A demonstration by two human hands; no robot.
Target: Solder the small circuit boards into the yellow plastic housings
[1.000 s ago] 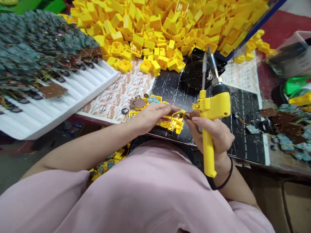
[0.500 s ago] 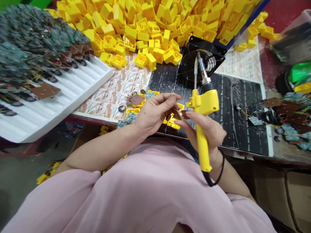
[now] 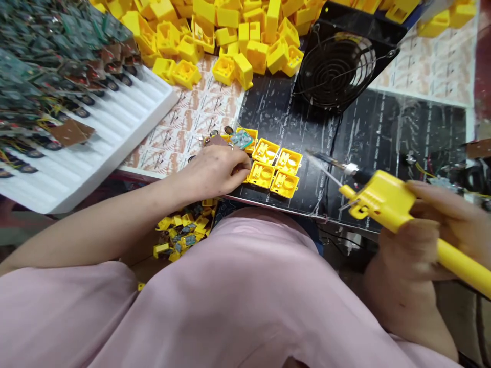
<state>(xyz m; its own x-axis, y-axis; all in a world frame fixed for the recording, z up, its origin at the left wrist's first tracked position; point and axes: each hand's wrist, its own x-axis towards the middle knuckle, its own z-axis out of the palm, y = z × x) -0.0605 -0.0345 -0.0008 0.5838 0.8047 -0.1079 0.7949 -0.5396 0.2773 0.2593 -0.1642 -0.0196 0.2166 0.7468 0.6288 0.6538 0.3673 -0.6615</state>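
Note:
My left hand (image 3: 215, 171) rests on the bench edge with its fingers curled down beside a cluster of yellow plastic housings (image 3: 275, 167) on the black mat (image 3: 383, 138); what lies under its fingers is hidden. A small brown board and a green circuit board (image 3: 242, 139) lie just beyond the fingers. My right hand (image 3: 441, 225) grips a yellow soldering gun (image 3: 387, 202) out to the right. The gun's metal tip (image 3: 326, 162) points left toward the housings and stays clear of them.
A heap of yellow housings (image 3: 230, 36) fills the back of the bench. A black fan (image 3: 335, 69) stands behind the mat. A white foam tray (image 3: 115, 128) with several circuit boards sits at the left. More small parts lie in a pile (image 3: 184, 232) below the bench edge.
My hands have parted. The left has gone down to the bench beside the housings. The right has swung the soldering gun out to the right and tilted it flat, tip pointing left.

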